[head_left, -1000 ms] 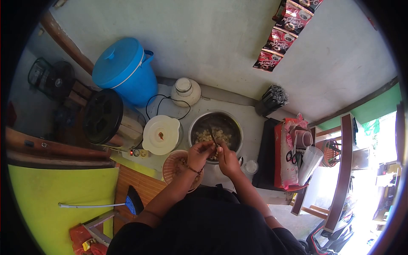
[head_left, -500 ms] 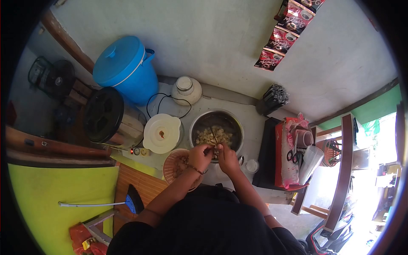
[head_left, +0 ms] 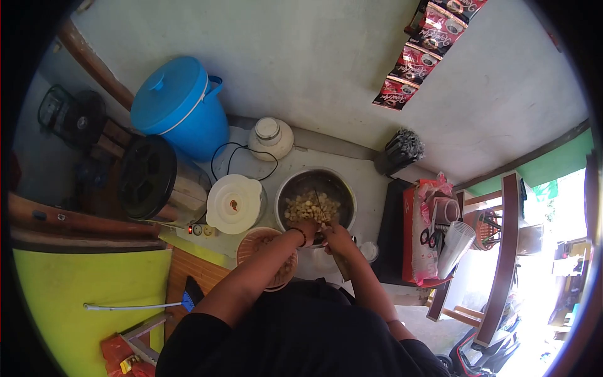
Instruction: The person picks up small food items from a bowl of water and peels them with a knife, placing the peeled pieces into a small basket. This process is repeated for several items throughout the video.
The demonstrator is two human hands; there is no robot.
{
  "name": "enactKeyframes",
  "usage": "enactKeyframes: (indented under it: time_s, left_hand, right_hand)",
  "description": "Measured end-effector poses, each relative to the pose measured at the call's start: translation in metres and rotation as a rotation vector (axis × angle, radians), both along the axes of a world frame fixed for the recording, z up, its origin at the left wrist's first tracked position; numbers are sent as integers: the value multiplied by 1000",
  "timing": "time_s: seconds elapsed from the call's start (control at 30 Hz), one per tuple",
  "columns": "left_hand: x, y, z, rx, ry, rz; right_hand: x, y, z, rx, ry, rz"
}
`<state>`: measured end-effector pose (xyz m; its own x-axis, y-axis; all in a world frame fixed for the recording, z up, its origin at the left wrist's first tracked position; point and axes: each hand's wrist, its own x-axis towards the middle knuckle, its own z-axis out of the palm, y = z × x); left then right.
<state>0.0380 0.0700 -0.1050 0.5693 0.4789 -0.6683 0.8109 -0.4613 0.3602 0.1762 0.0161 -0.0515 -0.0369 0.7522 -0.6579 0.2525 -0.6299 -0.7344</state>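
Note:
A metal bowl (head_left: 347, 188) holds many small pale chunks (head_left: 308, 206). My left hand (head_left: 306, 231) reaches over the bowl's near edge, its fingers low against the chunks and mostly hidden. Beside it, at the near right rim, my right hand (head_left: 337, 237) is closed around what looks like a knife (head_left: 318, 202). The thin dark blade points away from me over the chunks. Below my left forearm, a pink ribbed basket (head_left: 244, 246) contains brownish pieces, partly covered by the arm.
A white lidded container (head_left: 233, 204), a blue cooler (head_left: 182, 107) and a black-lidded container (head_left: 147, 177) stand left. A round white jar (head_left: 271, 139) is behind the bowl. Right are a small clear cup (head_left: 369, 251) and a red box (head_left: 411, 232) with plastic cups. Sachets (head_left: 418, 63) hang above.
My left hand has moved down into the bowl, away from its raised place beside the right hand. My right hand has shifted slightly right and down. The whole view has shifted a little.

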Motion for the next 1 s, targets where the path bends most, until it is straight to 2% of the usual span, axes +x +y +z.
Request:
enactKeyframes:
  time_s: [0.07,0.13,0.23,0.33,0.43,0.53,0.63,0.73,0.77,0.83,0.93,1.0]
  left_hand:
    - [0,7,-11,59,-50,-11]
    - [1,16,2,63,-65,24]
    - [-4,32,-31,251,-146,81]
    - [-9,52,-26,216,-298,410]
    - [-9,74,22,109,-65,648]
    - [0,59,19,294,-129,765]
    - [14,38,-37,597,-231,358]
    - [27,20,-49,386,-314,164]
    - [28,17,-50,275,-292,141]
    - [25,12,-10,56,-243,94]
    - [18,8,6,91,-99,223]
    - [3,6,2,216,-121,204]
  right_hand:
    - [1,2,1,5,7,-16]
    - [4,4,-1,-3,-2,-62]
    - [13,8,-17,51,10,-104]
    - [19,12,-11,57,-23,-102]
    - [22,14,-7,95,-27,-107]
    - [20,13,-3,94,-25,-96]
    - [18,11,4,106,-27,-96]
    - [20,8,14,120,-12,-93]
    - [19,7,15,117,-18,-91]
    - [19,5,17,115,-25,-86]
    - [18,1,14,164,-117,13]
    - [16,-3,18,194,-141,59]
